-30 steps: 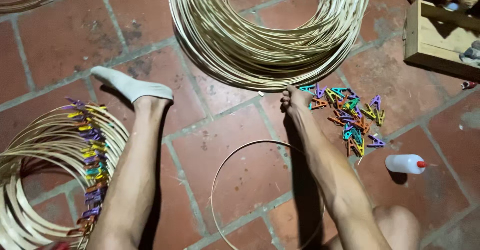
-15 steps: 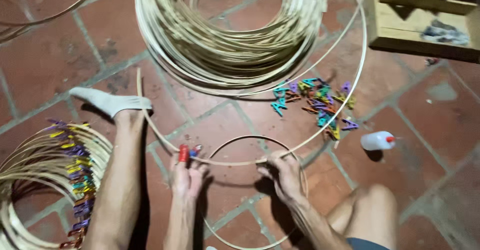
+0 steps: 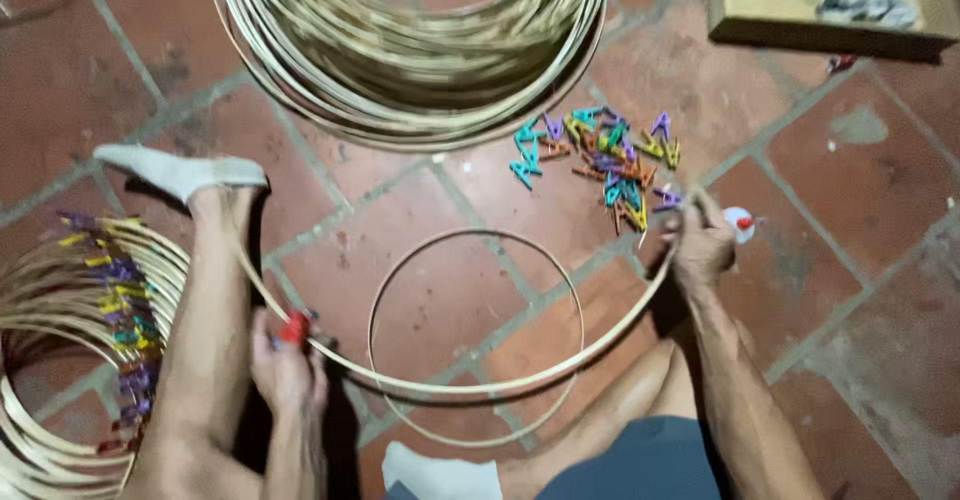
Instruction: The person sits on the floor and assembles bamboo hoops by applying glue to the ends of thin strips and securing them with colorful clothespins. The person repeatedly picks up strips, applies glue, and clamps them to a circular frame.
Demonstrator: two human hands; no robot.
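Observation:
My left hand grips a red clip together with one part of a long pale cane strip. The strip curves in a wide arc low over the floor to my right hand, which is closed on its other end. That hand sits beside a pile of coloured clips. A thin finished hoop lies flat on the red tiles under the arc, between my legs. My left leg with a white sock stretches out on the left.
A big coil of cane lies at the top. A stack of hoops pinned with coloured clips lies at the left edge. A wooden box stands top right, and a small white bottle with a red cap lies by my right hand.
My hands, close together over the hoop half a second ago, have spread apart. The right hand moved right toward the clip pile, drawing the strip into a wide arc.

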